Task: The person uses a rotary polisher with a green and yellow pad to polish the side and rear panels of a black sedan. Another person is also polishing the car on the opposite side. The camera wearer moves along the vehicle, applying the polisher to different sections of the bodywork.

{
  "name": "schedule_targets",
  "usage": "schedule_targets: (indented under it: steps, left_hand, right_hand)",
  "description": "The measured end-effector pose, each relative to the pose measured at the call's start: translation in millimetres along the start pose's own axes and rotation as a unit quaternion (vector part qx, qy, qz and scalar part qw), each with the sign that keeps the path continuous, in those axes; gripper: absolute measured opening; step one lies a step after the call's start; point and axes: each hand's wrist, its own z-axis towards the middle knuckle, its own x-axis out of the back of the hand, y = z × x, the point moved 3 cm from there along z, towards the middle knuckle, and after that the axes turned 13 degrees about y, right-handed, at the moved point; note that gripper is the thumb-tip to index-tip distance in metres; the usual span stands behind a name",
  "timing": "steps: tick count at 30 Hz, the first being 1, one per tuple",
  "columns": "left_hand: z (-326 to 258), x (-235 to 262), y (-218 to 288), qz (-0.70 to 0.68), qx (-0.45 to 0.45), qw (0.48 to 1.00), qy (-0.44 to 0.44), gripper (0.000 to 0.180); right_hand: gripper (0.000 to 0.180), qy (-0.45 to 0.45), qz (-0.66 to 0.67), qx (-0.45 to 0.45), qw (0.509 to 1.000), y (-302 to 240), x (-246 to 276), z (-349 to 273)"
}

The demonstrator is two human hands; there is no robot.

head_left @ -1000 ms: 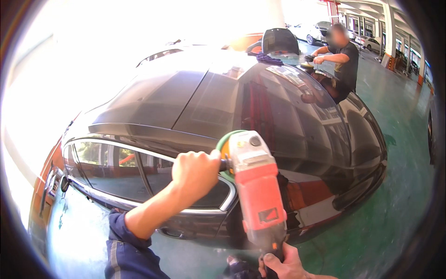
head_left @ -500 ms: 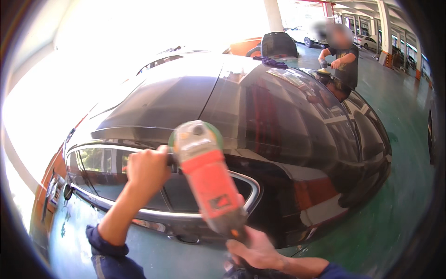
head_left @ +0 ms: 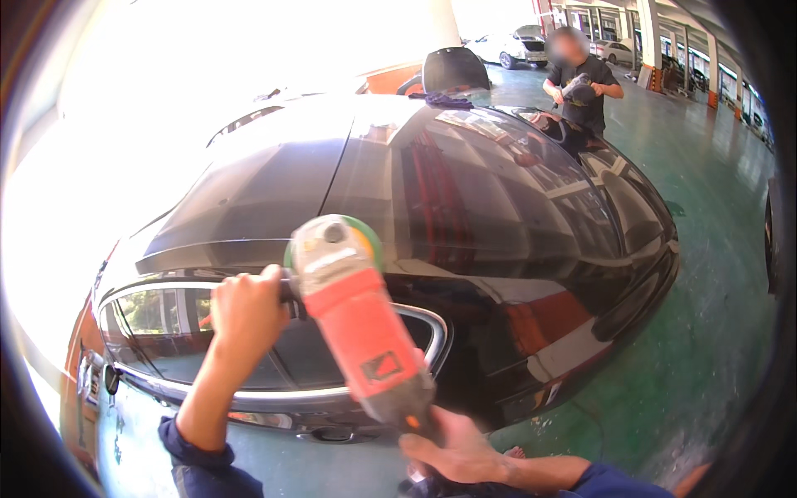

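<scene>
So, both hands are on the polisher [head_left: 357,324], a red and grey machine slanting across the middle of the view. Up at its head, the left hand [head_left: 246,311] is closed in a fist around the side handle [head_left: 288,286], fingers curled right over it. Down at the tail end, the right hand [head_left: 457,446] wraps the dark rear grip [head_left: 411,407], thumb lying along the near side. And there's the green pad [head_left: 371,236], peeking out from under the grey head, over the roof edge of a glossy black car [head_left: 274,183], just above the side windows [head_left: 166,353] with their bright trim [head_left: 442,334]. Whether the pad actually touches the paint, I can't tell (the head hides most of it).

Look across the roof: a dark blue cloth [head_left: 448,100] lies crumpled at the far edge. Beyond it a black panel [head_left: 455,70] stands upright. Over on the far side, toward the right, a co-worker [head_left: 599,116] in a dark shirt holds a power tool [head_left: 575,87] up in front of the chest with both hands. Behind, a white car [head_left: 505,51] is parked, and the green floor [head_left: 664,373] shines away to the right.
</scene>
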Motion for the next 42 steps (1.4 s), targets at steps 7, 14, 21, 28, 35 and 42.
schedule_targets:
  steps: [7,14,21,28,35,42]
  left_hand:
    - [27.7,-3.6,157.6,-0.109,-0.132,0.985,-0.006,0.018]
    - [-1.6,-16.2,225.2,-0.214,-0.207,0.951,0.082,0.010]
    - [-54.2,-29.7,86.8,-0.119,-0.138,0.976,0.120,0.010]
    - [-79.7,-38.2,-101.0,-0.062,-0.006,0.992,0.111,0.030]
    - [-91.2,-43.2,-211.1,0.001,0.119,0.987,0.106,0.026]
    - [-60.7,-28.3,-112.2,-0.040,0.042,0.995,0.078,0.026]
  right_hand:
    - [0.022,0.178,0.062,0.020,0.982,40.7,87.3,-83.2]
    - [0.019,0.266,-0.015,0.003,0.964,109.1,132.8,-104.3]
    - [0.017,0.151,-0.103,0.062,0.981,151.6,59.6,-16.2]
    - [0.040,0.087,-0.283,0.192,0.936,105.0,-84.7,70.9]
    - [0.053,-0.040,-0.205,0.114,0.971,52.3,-160.5,111.7]
    - [0.044,0.078,-0.238,0.207,0.946,45.5,-94.9,59.8]
